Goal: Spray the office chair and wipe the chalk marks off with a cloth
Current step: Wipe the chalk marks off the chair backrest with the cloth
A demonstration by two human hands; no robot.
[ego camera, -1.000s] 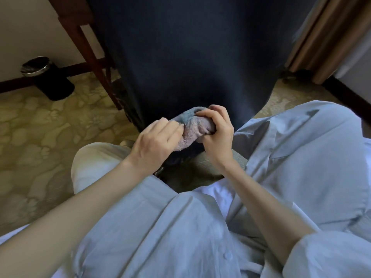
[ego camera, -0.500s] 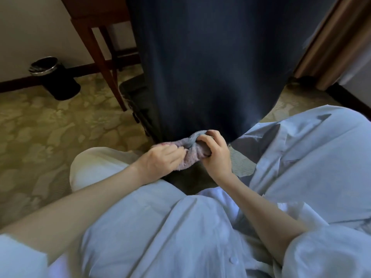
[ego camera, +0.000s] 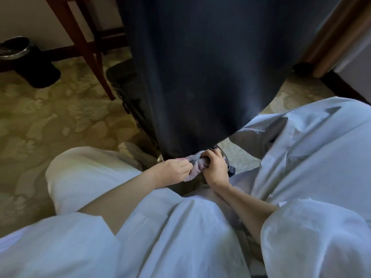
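Loose pale blue shirt (ego camera: 180, 237), elbow-length sleeves (ego camera: 311, 237), cream trousers (ego camera: 84, 173), bare forearms (ego camera: 243, 199)

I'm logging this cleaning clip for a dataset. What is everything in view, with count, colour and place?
office chair: one, dark navy back, upper centre
cloth: one, pinkish grey, bunched at the chair back's lower edge
waste bin: one, black with liner, far left by the wall
wooden legs: two visible, reddish brown, upper left
carpet: one, olive with pale pattern, floor
curtain: one, tan, upper right
garment: pale blue, lower frame
left hand: grips the cloth's left end
right hand: grips the cloth's right end
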